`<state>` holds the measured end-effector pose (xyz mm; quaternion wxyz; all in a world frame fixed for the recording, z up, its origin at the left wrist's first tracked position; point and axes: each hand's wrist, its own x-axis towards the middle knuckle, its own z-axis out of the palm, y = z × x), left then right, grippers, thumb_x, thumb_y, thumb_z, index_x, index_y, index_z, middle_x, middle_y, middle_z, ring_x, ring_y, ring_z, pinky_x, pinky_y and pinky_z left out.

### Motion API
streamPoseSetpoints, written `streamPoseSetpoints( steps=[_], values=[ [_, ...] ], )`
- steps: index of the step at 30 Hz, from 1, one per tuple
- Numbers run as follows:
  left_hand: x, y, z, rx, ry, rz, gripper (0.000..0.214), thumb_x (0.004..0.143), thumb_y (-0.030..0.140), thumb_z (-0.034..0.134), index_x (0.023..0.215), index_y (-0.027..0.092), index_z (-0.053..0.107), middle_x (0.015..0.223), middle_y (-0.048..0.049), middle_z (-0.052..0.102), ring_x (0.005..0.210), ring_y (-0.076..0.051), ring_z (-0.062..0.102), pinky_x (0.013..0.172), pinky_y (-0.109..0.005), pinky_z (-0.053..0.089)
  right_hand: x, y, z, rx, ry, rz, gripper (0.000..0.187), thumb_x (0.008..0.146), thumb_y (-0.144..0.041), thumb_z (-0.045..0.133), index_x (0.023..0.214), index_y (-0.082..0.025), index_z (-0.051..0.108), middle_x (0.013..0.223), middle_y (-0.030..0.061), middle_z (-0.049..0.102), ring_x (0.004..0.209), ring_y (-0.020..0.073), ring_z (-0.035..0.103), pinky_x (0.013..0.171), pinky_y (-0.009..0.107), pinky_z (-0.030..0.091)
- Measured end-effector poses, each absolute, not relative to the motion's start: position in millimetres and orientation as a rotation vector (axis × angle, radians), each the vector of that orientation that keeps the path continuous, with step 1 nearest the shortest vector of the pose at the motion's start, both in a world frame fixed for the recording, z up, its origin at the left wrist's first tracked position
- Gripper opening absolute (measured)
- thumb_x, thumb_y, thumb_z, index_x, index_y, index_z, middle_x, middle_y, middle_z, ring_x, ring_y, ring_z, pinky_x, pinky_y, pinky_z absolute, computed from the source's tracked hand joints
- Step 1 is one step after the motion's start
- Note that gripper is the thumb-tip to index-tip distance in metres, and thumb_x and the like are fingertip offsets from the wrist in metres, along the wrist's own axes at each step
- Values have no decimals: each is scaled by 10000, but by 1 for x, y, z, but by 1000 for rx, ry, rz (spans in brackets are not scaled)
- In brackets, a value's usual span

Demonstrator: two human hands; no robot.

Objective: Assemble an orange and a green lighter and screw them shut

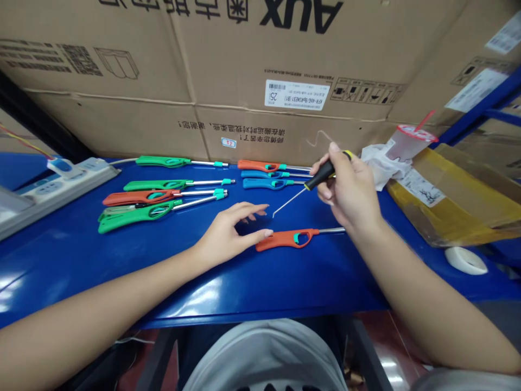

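My right hand (pixel 352 187) grips a hook pick (pixel 323 175) by its black and yellow handle. Its thin metal shaft slants down to the left and ends in a small bent tip, just above the table. Below that tip lies an orange gas lighter (pixel 280 239) with a teal trigger and a metal tube pointing right; part of the tube is hidden behind my right wrist. My left hand (pixel 228 231) is open, fingers apart, with the thumb tip at the lighter's rear end; whether it touches is unclear.
Several green and orange lighters (pixel 140 214) lie at the left of the blue table (pixel 203 293). An orange and two blue lighters (pixel 264 183) lie behind. A power strip (pixel 73 187), a cup (pixel 411 142), a taped package (pixel 431 201) and a large carton (pixel 228 65) surround them.
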<state>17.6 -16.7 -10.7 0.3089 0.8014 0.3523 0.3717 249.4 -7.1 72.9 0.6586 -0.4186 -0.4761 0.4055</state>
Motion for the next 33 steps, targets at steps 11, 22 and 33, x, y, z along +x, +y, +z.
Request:
streamPoseSetpoints(
  steps=[11,22,33],
  values=[
    [18,-22,-6,1885,943,990,268,834,363,803,1039,191,804,982,-56,791,852,-169,699,769,-289,549,238,-11,34,-858,-957,1072,444,787,-586,789,749,-204,566,690,-27,684,336,45,415,284,189,285],
    [17,-22,-4,1905,923,1028,100,873,283,785,932,218,833,897,-41,805,814,-171,711,735,-284,562,238,-11,28,-905,-953,1085,413,828,-578,749,769,-216,558,707,-26,670,345,50,403,293,214,272],
    [15,-21,-4,2008,858,1074,83,880,260,784,939,225,831,918,-38,815,834,-179,725,794,-303,595,238,-10,28,-971,-924,1100,463,807,-621,750,743,-216,535,688,-29,655,351,45,389,302,211,265]
  ],
)
